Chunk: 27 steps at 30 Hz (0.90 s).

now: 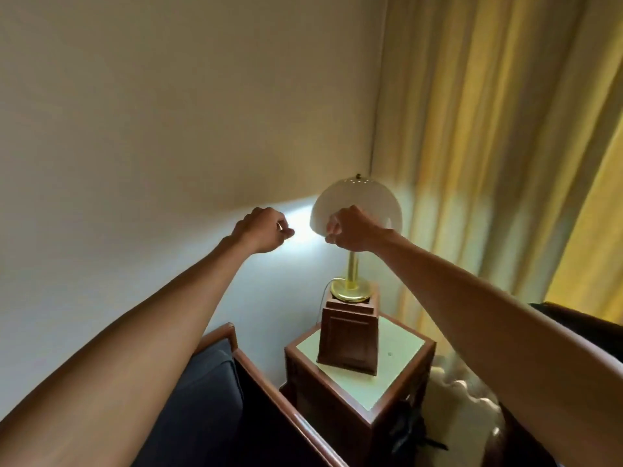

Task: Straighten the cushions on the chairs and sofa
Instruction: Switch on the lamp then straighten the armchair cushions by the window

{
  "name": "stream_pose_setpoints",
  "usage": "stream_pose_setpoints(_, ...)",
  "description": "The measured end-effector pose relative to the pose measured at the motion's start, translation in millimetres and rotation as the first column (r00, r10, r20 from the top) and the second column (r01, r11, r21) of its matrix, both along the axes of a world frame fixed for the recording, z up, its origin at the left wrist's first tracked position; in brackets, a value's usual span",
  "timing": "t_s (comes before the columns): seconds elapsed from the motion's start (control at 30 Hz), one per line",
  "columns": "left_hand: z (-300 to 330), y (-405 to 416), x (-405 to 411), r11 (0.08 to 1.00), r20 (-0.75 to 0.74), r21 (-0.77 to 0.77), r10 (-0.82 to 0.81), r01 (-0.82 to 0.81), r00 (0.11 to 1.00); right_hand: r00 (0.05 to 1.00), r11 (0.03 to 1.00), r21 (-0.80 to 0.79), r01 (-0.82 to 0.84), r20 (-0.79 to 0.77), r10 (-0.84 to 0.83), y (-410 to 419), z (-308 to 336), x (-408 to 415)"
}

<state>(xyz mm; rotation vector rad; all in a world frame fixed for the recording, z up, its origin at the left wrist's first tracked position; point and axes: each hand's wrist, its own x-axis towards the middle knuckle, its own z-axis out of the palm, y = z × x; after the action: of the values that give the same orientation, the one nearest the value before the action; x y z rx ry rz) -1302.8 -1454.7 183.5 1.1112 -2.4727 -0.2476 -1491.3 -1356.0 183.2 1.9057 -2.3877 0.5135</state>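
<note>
Two hands: both raised at arm's length toward the corner of the room, well above any seat.
Left hand (261, 230): fingers curled into a loose fist, holding nothing that shows, in front of the bare wall (168, 112).
Right hand (350, 230): fingers curled, in front of the rim of the white dome lamp (355, 203); whether it pinches the shade or something small cannot be told.
Below the right hand: the lamp's brass base on a wooden block (349, 338), which stands on a side table (401, 375).
Task's thing: the dark blue seat cushion (202, 392) lies low, beneath the left forearm, inside a wooden chair frame (269, 382).
Long axis: cannot tell; only a corner of the cushion shows.
Key relation: the cushion lies down and back toward the body from both hands, on the left side, so the left hand looks the nearer one.
Right of the table: a pale rumpled thing (462, 399), too blurred to name, low under the right forearm.
Beyond the right hand: yellow curtains (488, 129).
Progress: judged not yet on a cushion; both hands must drop first.
</note>
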Motion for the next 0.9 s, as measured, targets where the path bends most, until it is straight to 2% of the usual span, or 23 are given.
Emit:
stream_pose_setpoints(0.13,1,60,-122,0.982,0.048,-0.003,-0.189,0.189,0.981,0.980,0.981,0.019,0.196,-0.033,-0.195,97,3,-104)
stream_pose_setpoints(0.27,-11,131,-256,0.928,0.052,0.016,-0.372,0.371,0.927,0.919,0.916,0.081,0.393,-0.074,-0.387,201,-8,-219)
stream_pose_setpoints(0.47,-28,236,-424,0.842,0.024,0.061,-0.538,0.536,0.842,0.823,0.813,0.131,0.568,-0.111,-0.557,331,-26,-356)
stream_pose_setpoints(0.73,-52,258,-555,0.831,0.055,0.091,-0.554,0.548,0.831,0.832,0.823,0.131,0.552,-0.020,-0.555,353,-64,-472)
stream_pose_setpoints(0.9,-110,233,-614,0.856,0.051,0.138,-0.508,0.498,0.860,0.844,0.835,0.183,0.518,0.051,-0.535,321,-119,-540)
